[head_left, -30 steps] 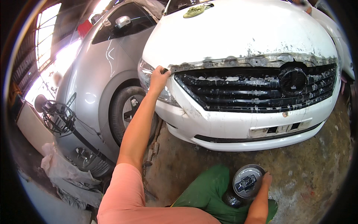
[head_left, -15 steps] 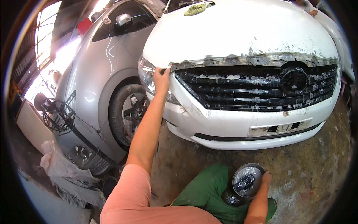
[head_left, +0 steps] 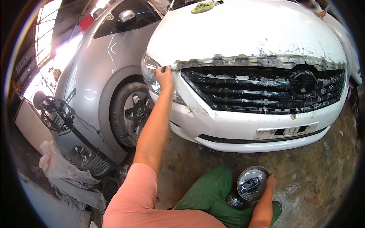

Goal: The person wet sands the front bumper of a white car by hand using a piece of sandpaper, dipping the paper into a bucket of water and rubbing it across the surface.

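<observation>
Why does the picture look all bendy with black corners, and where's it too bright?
Head view: a fisheye lens bends straight edges and leaves dark corners; head view, upper left: glare washes out the tall white window opening; head view, top: the broad white car hood looks bleached too.

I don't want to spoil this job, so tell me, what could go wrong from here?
The round grey bowl, which seems to hold liquid, has the right hand gripping its rim; if it tilts, it might spill onto the green cloth trousers.

The left hand is at the edge of the clear, glossy headlight, so any grit under the fingers could perhaps scratch it.
</observation>
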Demonstrator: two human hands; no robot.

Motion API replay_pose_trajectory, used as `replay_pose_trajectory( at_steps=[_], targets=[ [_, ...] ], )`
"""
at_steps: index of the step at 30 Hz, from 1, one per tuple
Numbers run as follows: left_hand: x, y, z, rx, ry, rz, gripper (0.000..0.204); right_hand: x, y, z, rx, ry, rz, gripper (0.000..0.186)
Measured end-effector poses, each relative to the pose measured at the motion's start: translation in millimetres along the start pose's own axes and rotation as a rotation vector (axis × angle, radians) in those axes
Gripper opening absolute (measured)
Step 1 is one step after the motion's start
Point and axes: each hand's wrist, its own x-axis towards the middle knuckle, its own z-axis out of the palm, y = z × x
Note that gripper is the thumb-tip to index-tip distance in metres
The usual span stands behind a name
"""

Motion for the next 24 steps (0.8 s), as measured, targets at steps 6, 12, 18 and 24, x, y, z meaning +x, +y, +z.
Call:
replay_pose_trajectory(
  at_steps=[6,12,18,24],
  targets=[
    [-7,14,17,-0.022,-0.016,0.005,0.017,8,8,-5,-0.255,0.061,-0.202,0.049],
    [-12,5,20,0.103,0.052,0.128,0.018,9,4,-7,-0.104,0.038,-0.087,0.065],
    [-26,6,22,0.074,0.050,0.073,0.020,6,4,-11,-0.089,0.077,-0.035,0.062],
    [6,1,13,-0.054,0.115,0.055,0.020,11,7,-3,-0.252,0.064,-0.197,0.047]
  ],
)
